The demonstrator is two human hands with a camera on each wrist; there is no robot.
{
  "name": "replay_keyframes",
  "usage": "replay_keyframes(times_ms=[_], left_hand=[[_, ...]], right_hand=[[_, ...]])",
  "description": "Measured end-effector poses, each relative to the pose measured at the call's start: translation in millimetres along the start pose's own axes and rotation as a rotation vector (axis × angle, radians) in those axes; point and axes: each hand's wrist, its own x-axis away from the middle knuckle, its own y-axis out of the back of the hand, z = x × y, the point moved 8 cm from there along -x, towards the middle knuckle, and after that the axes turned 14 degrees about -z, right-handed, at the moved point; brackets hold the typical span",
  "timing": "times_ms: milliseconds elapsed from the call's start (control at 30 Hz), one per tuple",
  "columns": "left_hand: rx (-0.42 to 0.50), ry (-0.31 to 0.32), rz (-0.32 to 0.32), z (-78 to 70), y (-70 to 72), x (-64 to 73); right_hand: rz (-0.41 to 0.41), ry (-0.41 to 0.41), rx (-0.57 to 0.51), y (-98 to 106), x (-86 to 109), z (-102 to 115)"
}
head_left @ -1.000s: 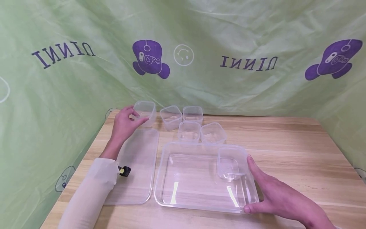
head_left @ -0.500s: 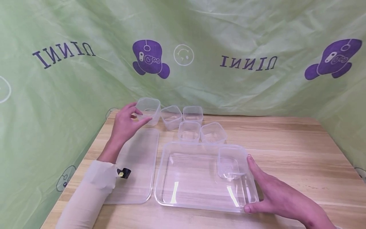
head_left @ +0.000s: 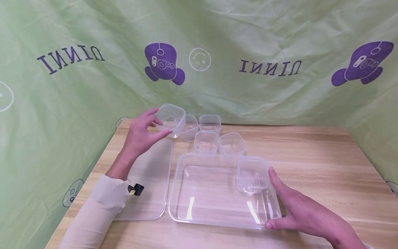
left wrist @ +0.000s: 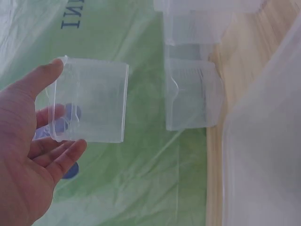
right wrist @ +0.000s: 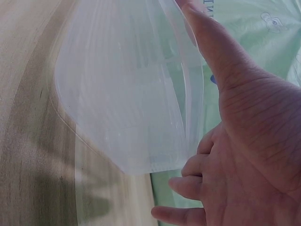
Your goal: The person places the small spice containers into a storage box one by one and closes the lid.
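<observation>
My left hand (head_left: 144, 134) grips a small clear plastic container (head_left: 171, 119) at its rim, thumb on one side and fingers on the other. In the left wrist view this small container (left wrist: 91, 101) is raised above table level. My right hand (head_left: 300, 209) rests against the right end of a large clear plastic box (head_left: 214, 224), thumb at the front corner and fingers spread along the side. In the right wrist view its fingers (right wrist: 188, 186) lie relaxed by the box's rim. Another small container (head_left: 250, 176) sits inside the large box, in its back right corner.
Behind the large box stand several more small containers, among them one at the back (head_left: 209, 124) and one nearer (head_left: 232, 144). A flat clear lid (head_left: 152, 186) lies left of the box on the wooden table (head_left: 326, 166). A green printed cloth (head_left: 248, 100) hangs behind.
My left hand has lifted the small container and carried it to the right, so it now overlaps the leftmost standing one. My right hand has stayed at the large box.
</observation>
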Motion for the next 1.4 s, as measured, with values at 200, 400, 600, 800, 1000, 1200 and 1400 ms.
replay_keyframes(times_ms=[200, 400, 600, 800, 1000, 1200, 1400], left_hand=[[0.03, -0.056, 0.034, -17.7, -4.1, 0.4], [0.052, -0.103, 0.069, -32.0, -8.0, 1.5], [0.074, -0.177, 0.102, -48.8, -11.6, 4.0], [0.113, -0.232, 0.158, -66.1, -19.2, 10.5], [0.195, -0.252, 0.224, -81.2, -27.2, 19.9], [0.279, -0.298, 0.297, -94.9, -36.5, 31.9], [0.352, -0.363, 0.41, -109.3, -46.3, 47.5]], right_hand=[[-0.003, -0.007, 0.003, 0.2, 0.0, -0.2], [-0.005, -0.005, 0.004, 0.5, 0.2, 0.4], [-0.008, -0.034, 0.012, 0.3, -0.2, -0.4], [0.004, -0.046, -0.03, -1.0, 0.2, 0.8], [0.007, -0.053, -0.023, -1.6, -0.4, 0.4], [0.012, -0.046, -0.04, -1.6, -0.5, -0.2], [0.011, -0.046, -0.04, -2.6, -0.1, 0.1]])
